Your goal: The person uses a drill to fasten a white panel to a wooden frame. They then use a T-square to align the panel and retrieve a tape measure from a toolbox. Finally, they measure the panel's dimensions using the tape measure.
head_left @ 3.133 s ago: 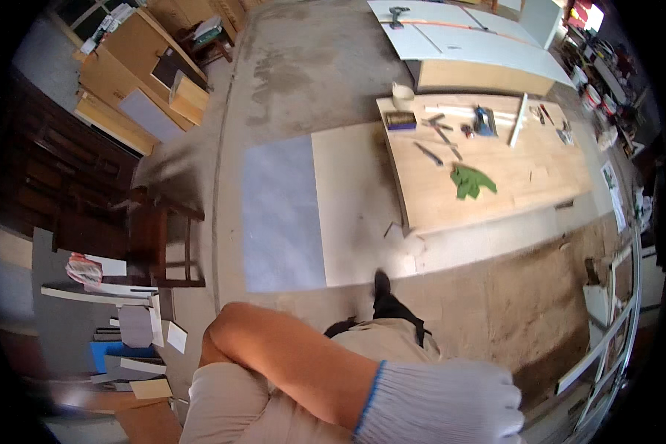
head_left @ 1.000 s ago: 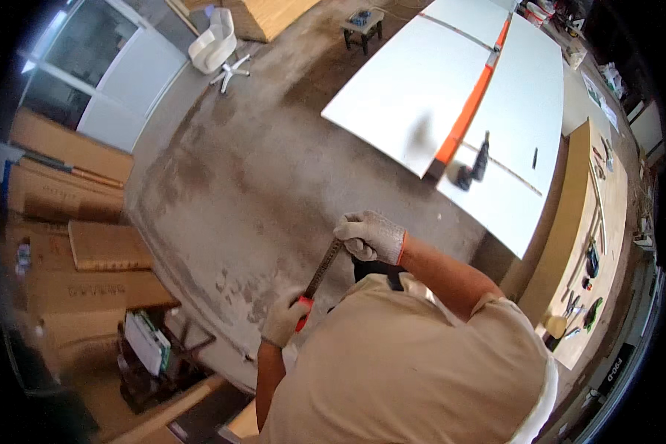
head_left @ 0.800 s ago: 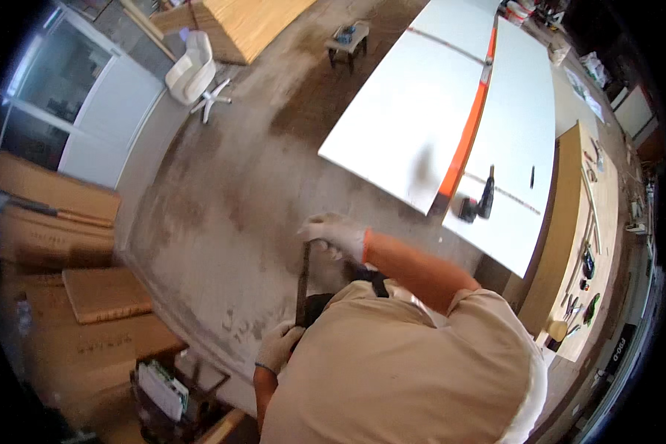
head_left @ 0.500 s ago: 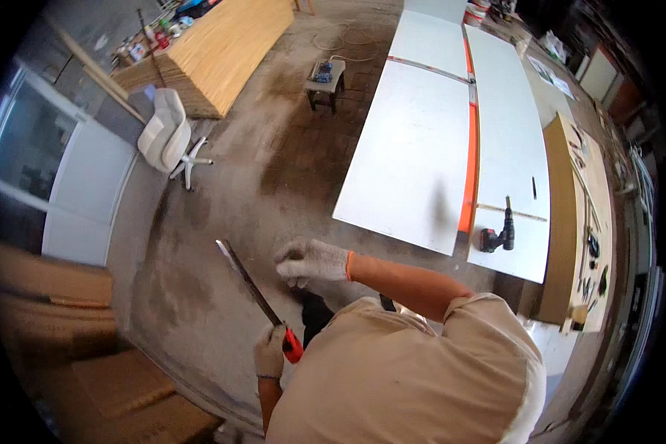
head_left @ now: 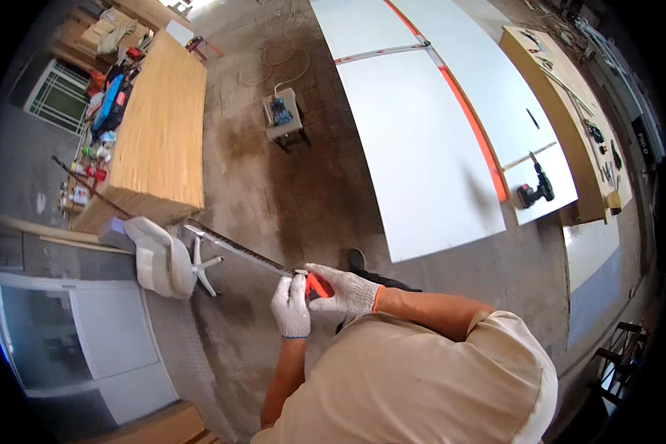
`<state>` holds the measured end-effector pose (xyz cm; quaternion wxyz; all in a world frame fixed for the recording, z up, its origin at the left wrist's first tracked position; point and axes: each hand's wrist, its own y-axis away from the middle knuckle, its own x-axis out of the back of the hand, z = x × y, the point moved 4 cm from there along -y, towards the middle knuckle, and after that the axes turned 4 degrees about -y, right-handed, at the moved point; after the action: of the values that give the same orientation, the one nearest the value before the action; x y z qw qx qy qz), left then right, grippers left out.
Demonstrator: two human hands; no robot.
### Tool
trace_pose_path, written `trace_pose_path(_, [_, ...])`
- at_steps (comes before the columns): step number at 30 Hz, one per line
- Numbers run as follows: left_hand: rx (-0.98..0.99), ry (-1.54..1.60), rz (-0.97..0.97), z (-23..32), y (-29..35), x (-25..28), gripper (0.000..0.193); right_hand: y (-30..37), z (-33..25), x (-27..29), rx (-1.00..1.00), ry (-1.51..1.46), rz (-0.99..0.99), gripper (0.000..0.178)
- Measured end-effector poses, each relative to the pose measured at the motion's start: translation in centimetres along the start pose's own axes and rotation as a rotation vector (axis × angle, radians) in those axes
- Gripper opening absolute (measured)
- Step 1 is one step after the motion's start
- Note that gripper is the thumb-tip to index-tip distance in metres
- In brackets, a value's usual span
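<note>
Now the long blade [head_left: 238, 249] points ahead and left from the nearer left hand [head_left: 291, 307], which pinches its base, while the right hand [head_left: 348, 291] grips the red handle [head_left: 315, 285].

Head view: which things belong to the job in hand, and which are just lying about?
Seemingly in use:
- long red-ended tool, held by left hand and right hand

Apparently lying about:
- cordless drill
- stool
- pale swivel chair

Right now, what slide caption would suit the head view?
Gloved left hand and right hand hold a long red-handled tool, white panels beyond.
</note>
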<state>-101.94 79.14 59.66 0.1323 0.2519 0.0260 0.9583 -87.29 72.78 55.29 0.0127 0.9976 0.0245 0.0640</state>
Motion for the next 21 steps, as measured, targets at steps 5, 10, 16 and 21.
trace_pose_path(5, [-0.037, -0.034, -0.03, -1.0, -12.5, 0.5, 0.023, -11.9, -1.0, 4.3, -0.085, 0.039, -0.004, 0.079])
trace_pose_path(10, [-0.026, -0.019, -0.065, 1.6, -25.0, -0.4, 0.035, -22.7, -0.2, 9.6, -0.098, 0.041, 0.053, 0.059])
trace_pose_path(16, [-0.063, 0.079, -0.147, 6.7, -41.0, -5.7, 0.027, -32.2, 2.3, 18.9, -0.352, 0.001, 0.118, 0.052])
trace_pose_path(21, [-0.156, 0.275, -0.22, 12.9, -60.3, -11.3, 0.022, -35.8, 10.0, 28.5, -0.425, 0.037, 0.44, 0.05])
